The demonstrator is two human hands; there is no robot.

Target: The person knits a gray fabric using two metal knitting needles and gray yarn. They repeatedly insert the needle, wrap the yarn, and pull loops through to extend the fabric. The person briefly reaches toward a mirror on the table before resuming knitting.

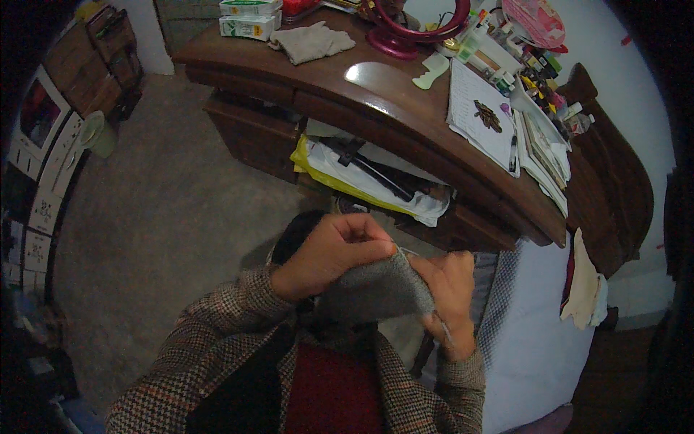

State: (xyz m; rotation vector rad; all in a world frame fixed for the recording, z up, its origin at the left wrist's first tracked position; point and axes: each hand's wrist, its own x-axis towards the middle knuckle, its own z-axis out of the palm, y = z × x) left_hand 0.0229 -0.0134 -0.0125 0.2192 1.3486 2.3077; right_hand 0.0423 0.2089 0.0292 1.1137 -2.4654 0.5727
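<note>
Between my two hands hangs a piece of grey knitted fabric [374, 290], its upper edge gathered along a thin knitting needle [444, 330] whose end sticks out below my right hand. My left hand [331, 252] pinches the fabric's upper corner between thumb and forefinger, close to the needle tips. My right hand [450, 293] is closed around the right edge of the knitting and the needle, with its thumb pointing at my left fingertips. The fingers under the fabric are partly hidden.
Beyond my hands stands a dark wooden desk [325, 81] with an open compartment holding a yellow-edged bag [325, 176]. On it lie a cloth [312, 42], a comb [432, 70], papers [471, 108] and a mirror [393, 43]. A bed [537, 336] is at right, a bin [98, 135] at left.
</note>
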